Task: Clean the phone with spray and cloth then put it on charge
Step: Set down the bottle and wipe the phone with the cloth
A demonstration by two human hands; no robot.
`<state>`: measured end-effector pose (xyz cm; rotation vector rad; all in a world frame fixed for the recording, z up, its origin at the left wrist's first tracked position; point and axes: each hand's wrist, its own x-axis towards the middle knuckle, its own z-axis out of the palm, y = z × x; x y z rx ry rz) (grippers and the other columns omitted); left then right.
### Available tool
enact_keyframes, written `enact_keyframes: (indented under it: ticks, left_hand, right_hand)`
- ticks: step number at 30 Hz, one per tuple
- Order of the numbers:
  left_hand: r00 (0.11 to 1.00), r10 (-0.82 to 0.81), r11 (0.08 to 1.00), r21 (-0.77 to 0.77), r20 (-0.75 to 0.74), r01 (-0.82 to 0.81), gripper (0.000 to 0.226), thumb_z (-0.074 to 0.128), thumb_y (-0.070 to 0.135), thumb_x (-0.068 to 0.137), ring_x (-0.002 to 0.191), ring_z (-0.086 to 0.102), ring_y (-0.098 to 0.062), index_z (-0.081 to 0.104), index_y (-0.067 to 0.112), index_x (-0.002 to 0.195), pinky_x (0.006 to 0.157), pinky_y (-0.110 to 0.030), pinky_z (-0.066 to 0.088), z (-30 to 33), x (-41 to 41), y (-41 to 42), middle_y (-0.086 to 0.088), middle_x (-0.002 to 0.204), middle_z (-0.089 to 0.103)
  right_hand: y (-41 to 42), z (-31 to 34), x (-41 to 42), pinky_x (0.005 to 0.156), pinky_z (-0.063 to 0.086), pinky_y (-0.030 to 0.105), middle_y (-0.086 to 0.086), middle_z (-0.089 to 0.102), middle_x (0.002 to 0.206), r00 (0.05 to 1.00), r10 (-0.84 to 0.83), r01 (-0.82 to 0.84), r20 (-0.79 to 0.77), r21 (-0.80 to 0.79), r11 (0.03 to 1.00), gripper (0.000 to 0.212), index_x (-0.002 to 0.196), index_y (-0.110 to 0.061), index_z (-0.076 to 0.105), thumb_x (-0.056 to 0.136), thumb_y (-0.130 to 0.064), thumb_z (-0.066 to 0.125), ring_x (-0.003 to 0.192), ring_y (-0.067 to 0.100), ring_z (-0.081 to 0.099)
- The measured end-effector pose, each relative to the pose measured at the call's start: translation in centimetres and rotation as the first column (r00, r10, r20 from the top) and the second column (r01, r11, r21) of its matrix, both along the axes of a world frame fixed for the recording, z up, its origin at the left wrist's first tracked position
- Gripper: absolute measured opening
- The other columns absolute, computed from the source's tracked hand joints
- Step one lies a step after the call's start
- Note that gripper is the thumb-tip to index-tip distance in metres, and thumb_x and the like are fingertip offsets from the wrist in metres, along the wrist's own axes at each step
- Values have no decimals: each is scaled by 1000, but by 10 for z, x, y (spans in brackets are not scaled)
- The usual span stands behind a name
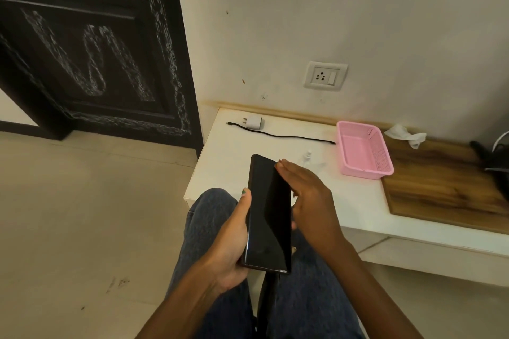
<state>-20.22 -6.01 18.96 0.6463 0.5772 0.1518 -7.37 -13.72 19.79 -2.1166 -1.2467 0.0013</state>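
Observation:
A black phone (270, 215) with a dark screen is held upright over my lap. My left hand (231, 242) grips its lower left edge, thumb along the side. My right hand (308, 195) lies flat against the phone's right edge, fingers straight, touching it. A small clear spray bottle (309, 158) lies on the white table (225, 173) just behind my right hand, partly hidden. A white cloth (406, 135) is crumpled at the back by the wall. A white charger plug (254, 121) and a black cable (281, 135) lie at the table's back left.
A pink plastic basket (363, 150) stands between the cable and the cloth. A wall socket (325, 75) sits above the table. A wooden board (446, 187) covers the table's right part. A dark carved door (91, 44) stands to the left. Black gear (495, 165) is at the far right.

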Motion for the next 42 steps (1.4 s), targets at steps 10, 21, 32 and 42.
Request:
enact_keyframes:
  ticks: [10, 21, 32, 42]
  left_hand:
    - [993, 120, 993, 10, -12, -119, 57, 35, 60, 90, 90, 73, -22, 78, 23, 93, 62, -29, 59, -5, -5, 21, -8, 100, 76]
    - [992, 118, 992, -45, -34, -120, 70, 26, 63, 91, 103, 66, -27, 66, 12, 117, 81, -39, 58, -7, -6, 28, -16, 121, 66]
    - [976, 216, 966, -138, -26, -217, 69, 32, 60, 92, 99, 62, -28, 64, 5, 118, 101, -47, 41, -5, 2, 24, -16, 113, 65]
    - [972, 220, 946, -226, -83, -234, 71, 37, 61, 90, 112, 55, -30, 57, 3, 126, 108, -47, 36, -1, -4, 26, -18, 123, 60]
  right_hand:
    - [-19, -11, -49, 105, 36, 33, 14, 61, 122, 974, 154, -167, 164, 67, 984, 52, 114, 1, 64, 65, 17, 56, 121, 24, 49]
    - [-42, -15, -69, 90, 50, 33, 10, 67, 112, 948, 172, -198, 268, 75, 977, 35, 104, -2, 70, 70, 1, 61, 107, 26, 62]
    - [-33, -13, -88, 94, 48, 32, 10, 66, 115, 968, 172, -204, 181, 173, 964, 44, 106, -2, 68, 102, -21, 28, 110, 22, 60]
    - [-20, -9, -82, 103, 40, 33, 8, 61, 124, 939, 321, -335, 124, 120, 935, 48, 117, -5, 62, 72, 11, 63, 121, 20, 53]
